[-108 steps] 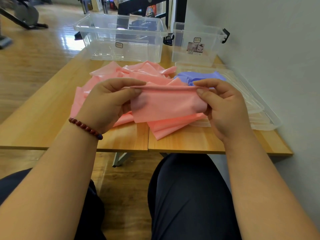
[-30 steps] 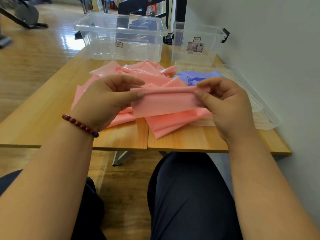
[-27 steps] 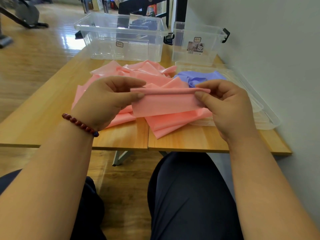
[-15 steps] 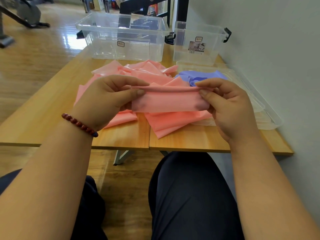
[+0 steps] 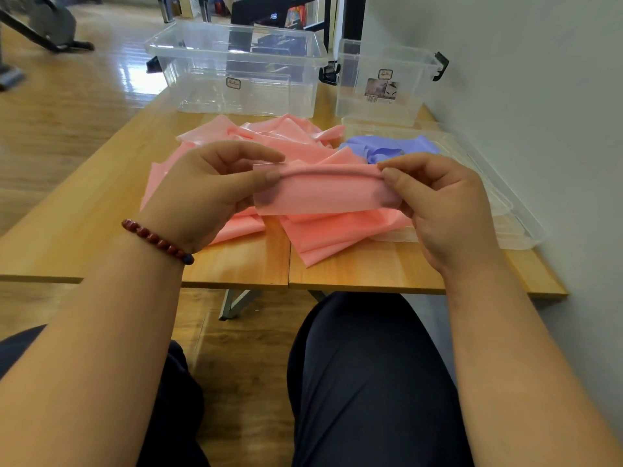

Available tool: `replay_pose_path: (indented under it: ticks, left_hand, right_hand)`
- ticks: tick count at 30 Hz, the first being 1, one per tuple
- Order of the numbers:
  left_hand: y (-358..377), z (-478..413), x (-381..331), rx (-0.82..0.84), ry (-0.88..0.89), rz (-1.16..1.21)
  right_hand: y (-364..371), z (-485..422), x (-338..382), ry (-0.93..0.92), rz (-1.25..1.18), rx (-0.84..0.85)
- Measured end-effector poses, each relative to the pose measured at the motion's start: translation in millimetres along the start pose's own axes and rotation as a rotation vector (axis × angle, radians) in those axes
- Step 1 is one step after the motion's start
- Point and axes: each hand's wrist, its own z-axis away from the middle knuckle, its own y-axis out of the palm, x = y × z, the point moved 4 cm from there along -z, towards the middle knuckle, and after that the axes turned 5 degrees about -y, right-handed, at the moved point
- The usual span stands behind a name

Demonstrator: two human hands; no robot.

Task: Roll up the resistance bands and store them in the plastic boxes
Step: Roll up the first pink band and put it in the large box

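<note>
I hold a pink resistance band (image 5: 323,193) above the wooden table (image 5: 84,217), its top edge rolled into a thin tube. My left hand (image 5: 209,193) pinches the roll's left end and my right hand (image 5: 441,203) pinches its right end. The rest of the pink band trails down into a crumpled heap (image 5: 276,133) on the table. A purple band (image 5: 387,150) lies behind the heap, partly on clear lids. Two clear plastic boxes stand at the far edge: a large one (image 5: 236,69) and a smaller one (image 5: 384,85) with black latches.
Stacked clear lids (image 5: 512,214) lie along the table's right side beside a grey wall (image 5: 539,96). My lap in dark trousers is below the table's front edge. A wood floor and exercise equipment (image 5: 50,25) are at the far left.
The roll along the band's top edge has grown slightly as my fingers turned it, and the flat hanging part below the roll is shorter. Both hands stayed in about the same place.
</note>
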Motion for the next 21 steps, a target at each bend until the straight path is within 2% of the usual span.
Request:
replay_pose_path:
  ticks: [12, 21]
  left_hand:
    - [1.6, -0.1, 0.3, -0.043, 0.016, -0.092]
    - [-0.1, 0.6, 1.1, 0.039, -0.018, 0.098]
  right_hand:
    - [2.8, -0.6, -0.6, 0.006, 0.046, 0.037]
    - [0.9, -0.2, -1.9, 0.033, -0.052, 0.011]
